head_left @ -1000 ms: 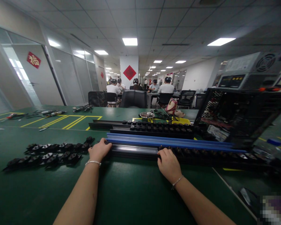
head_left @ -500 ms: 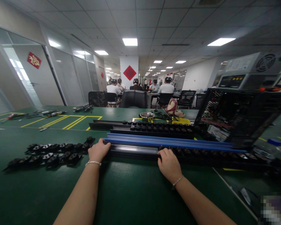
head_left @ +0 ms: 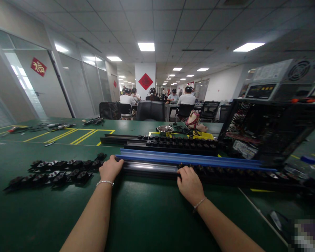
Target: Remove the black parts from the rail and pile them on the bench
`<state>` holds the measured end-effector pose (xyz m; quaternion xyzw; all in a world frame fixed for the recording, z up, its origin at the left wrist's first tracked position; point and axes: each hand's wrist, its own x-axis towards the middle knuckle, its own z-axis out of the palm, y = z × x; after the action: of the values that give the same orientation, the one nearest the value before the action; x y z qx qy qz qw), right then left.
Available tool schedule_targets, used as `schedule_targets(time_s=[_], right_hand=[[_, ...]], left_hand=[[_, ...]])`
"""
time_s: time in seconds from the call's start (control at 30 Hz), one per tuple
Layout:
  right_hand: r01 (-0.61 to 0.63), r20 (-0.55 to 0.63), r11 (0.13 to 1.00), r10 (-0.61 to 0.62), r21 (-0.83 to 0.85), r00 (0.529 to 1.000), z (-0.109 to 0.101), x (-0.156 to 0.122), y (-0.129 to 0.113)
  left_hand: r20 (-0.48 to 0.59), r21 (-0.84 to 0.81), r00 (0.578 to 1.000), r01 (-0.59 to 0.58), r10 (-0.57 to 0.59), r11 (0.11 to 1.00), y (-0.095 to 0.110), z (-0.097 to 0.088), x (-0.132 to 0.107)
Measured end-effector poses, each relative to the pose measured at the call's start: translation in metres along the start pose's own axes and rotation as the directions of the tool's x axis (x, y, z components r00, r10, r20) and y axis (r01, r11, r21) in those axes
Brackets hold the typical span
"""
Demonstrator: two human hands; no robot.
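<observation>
A long black rail [head_left: 151, 168] lies across the green table [head_left: 147, 213] in front of me, with small black parts seated along its right half. My left hand [head_left: 110, 169] is closed round the rail's left end. My right hand [head_left: 190, 183] rests on the rail's middle, fingers curled onto the first black part there. Blue rails [head_left: 189, 158] lie right behind it, touching my left fingers. Two rows of loose black parts [head_left: 57, 171] sit to the left of my left hand.
Further back lie two more black rails with parts [head_left: 170, 143], a metal bowl [head_left: 165, 130] and a yellow tray [head_left: 203, 135]. An open computer case [head_left: 273, 131] stands at right. Tools lie far left. People sit at desks in the background.
The blue rails have slid slightly to the left. Both hands stay on the black rail, almost unmoved.
</observation>
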<state>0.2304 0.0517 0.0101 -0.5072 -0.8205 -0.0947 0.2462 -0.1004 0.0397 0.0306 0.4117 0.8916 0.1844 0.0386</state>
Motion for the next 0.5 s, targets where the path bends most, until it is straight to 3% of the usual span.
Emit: schedule_targets(time_s=[0.5], right_hand=[[0.002, 0.002, 1.0, -0.002, -0.017, 1.0, -0.0011, 0.0002, -0.0002]], left_hand=[[-0.017, -0.023, 1.0, 0.001, -0.001, 1.0, -0.0018, 0.0016, 0.0018]])
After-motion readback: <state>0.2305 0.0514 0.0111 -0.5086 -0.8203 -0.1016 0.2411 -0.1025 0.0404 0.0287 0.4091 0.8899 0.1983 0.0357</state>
